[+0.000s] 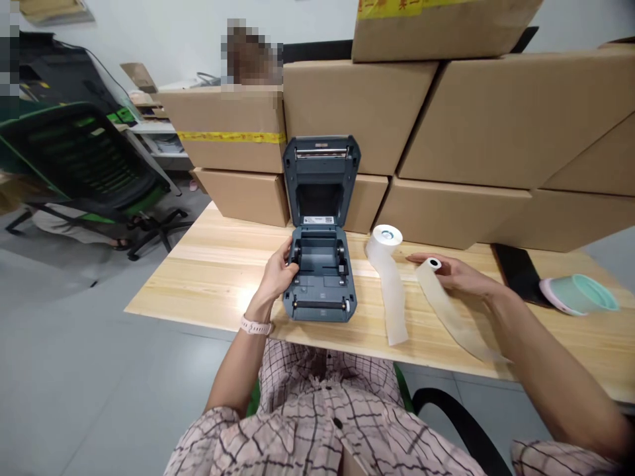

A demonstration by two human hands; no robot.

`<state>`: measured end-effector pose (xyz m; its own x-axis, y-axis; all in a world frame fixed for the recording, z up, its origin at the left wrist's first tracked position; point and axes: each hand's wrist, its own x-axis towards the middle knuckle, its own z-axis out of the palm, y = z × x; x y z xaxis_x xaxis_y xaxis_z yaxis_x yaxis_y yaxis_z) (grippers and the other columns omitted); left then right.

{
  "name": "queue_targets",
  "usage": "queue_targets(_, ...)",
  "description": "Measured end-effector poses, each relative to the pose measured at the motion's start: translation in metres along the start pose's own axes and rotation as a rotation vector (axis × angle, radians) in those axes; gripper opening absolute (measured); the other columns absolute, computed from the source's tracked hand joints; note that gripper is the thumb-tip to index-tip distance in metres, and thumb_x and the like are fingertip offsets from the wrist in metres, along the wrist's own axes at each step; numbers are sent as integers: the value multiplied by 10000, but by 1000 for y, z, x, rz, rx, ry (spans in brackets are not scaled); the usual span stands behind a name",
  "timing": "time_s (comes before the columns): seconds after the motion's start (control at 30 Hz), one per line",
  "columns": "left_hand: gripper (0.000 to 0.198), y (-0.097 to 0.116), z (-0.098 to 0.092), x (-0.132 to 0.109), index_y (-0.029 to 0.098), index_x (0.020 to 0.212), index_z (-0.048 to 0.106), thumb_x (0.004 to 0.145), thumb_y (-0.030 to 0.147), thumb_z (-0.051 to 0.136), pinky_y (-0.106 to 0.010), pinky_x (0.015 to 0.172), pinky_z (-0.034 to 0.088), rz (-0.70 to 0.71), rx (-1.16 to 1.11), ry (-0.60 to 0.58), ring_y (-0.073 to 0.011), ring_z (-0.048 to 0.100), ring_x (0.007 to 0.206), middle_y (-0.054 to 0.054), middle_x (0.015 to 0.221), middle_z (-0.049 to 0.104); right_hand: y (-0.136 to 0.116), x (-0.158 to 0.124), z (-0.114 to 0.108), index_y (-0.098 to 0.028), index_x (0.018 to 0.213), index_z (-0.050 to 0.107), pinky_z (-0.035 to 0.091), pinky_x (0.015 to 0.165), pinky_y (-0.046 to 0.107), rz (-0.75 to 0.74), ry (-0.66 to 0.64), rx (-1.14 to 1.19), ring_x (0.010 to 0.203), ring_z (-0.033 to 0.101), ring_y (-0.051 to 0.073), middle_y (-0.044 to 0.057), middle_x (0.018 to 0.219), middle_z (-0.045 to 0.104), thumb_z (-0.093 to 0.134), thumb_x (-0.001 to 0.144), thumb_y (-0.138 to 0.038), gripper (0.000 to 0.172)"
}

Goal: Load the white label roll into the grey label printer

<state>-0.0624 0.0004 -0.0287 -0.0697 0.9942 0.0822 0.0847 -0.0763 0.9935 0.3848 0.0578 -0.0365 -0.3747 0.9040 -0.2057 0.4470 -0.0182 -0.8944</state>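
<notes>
One slim label roll (425, 269), gripped by the right hand (462, 276), is right of the open label printer (320, 272), its strip (445, 312) slanting nearward; a wider label roll (380, 234) stands between them. The left hand (276, 271) clasps the printer's left side.

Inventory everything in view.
Table: 1, tan, centre
Printer: 1, dark grey, on table
Larger roll: 1, white, beside printer
Smaller roll: 1, white, right of larger
Boxes: several, brown, behind printer
Container: 1, mint-pink, table's right
Flat object: 1, black, beside container
Mesh chair: 1, black, left
Background furniture: unclear, white, left
Another person's head: 1, pixelated, behind boxes
Wristband: 1, pink, left wrist
Shirt: 1, pink checked, bottom
Left hand: 1, on printer
Right hand: 1, holding smaller roll
</notes>
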Motion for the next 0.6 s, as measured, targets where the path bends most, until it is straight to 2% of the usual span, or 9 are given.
queue_targets(0.07, 888, 0, 0, 0, 141, 1542, 469, 661, 75, 560, -481, 1228, 393, 8, 1, -13, -273, 601, 1360, -140, 1446, 647, -1, 3, 12, -294, 1164, 748, 547, 1059, 609, -24, -17, 7, 1232, 679, 375, 143, 1346, 707, 817, 746, -581, 511)
queue_targets(0.17, 871, 0, 0, 1, 141, 1527, 495, 661, 77, 563, -461, 1231, 390, 15, 4, -14, -269, 599, 1364, -134, 1468, 633, -20, 0, 8, -262, 1121, 763, 601, 946, 509, -74, -129, 44, 1080, 737, 339, 175, 1177, 767, 817, 781, -550, 449)
queue_targets(0.23, 854, 0, 0, 1, 141, 1506, 524, 656, 78, 569, -465, 1234, 385, 7, 7, -14, -279, 598, 1366, -133, 1465, 637, -48, -6, 4, -263, 1154, 760, 616, 833, 439, -160, -225, 59, 954, 756, 302, 159, 1031, 789, 803, 805, -543, 450)
queue_targets(0.3, 833, -1, 0, 2, 148, 1484, 550, 654, 79, 576, -466, 1239, 377, 8, 7, -13, -285, 590, 1376, -127, 1455, 647, -88, -10, 14, -273, 1205, 743, 604, 779, 408, -302, -326, 21, 886, 749, 272, 113, 951, 782, 760, 838, -571, 473)
queue_targets(0.33, 827, -1, 0, 2, 155, 1479, 554, 655, 81, 578, -462, 1238, 379, 11, -2, -12, -284, 587, 1380, -124, 1454, 648, -110, -10, 27, -283, 1261, 715, 594, 783, 404, -370, -373, -25, 891, 741, 261, 92, 968, 779, 714, 874, -588, 493)
queue_targets(0.4, 839, -2, 2, 1, 163, 1490, 532, 657, 89, 583, -455, 1219, 405, 9, -50, 1, -279, 590, 1377, -128, 1466, 639, -151, -3, 63, -286, 1300, 685, 558, 889, 415, -484, -365, -264, 1036, 709, 267, 76, 1150, 756, 648, 931, -572, 468)
queue_targets(0.47, 875, -3, 5, 0, 156, 1520, 476, 655, 100, 591, -457, 1163, 465, -16, -118, 42, -284, 616, 1344, -151, 1475, 627, -180, 14, 106, -255, 1364, 631, 514, 939, 437, -550, -255, -515, 1114, 672, 293, 97, 1252, 724, 533, 1007, -530, 461)
queue_targets(0.5, 900, -3, 7, -2, 152, 1537, 440, 652, 103, 595, -458, 1123, 498, -36, -150, 67, -287, 639, 1311, -163, 1468, 631, -188, 24, 125, -228, 1365, 626, 490, 947, 455, -560, -184, -655, 1116, 660, 315, 120, 1244, 724, 499, 1026, -493, 449)
queue_targets(0.6, 952, -1, 12, -5, 155, 1565, 361, 647, 94, 605, -439, 1019, 559, -90, -208, 127, -281, 700, 1204, -170, 1409, 675, -192, 53, 161, -181, 1328, 625, 436, 918, 436, -537, -173, -926, 1036, 652, 326, 148, 1149, 740, 447, 1047, -421, 411)
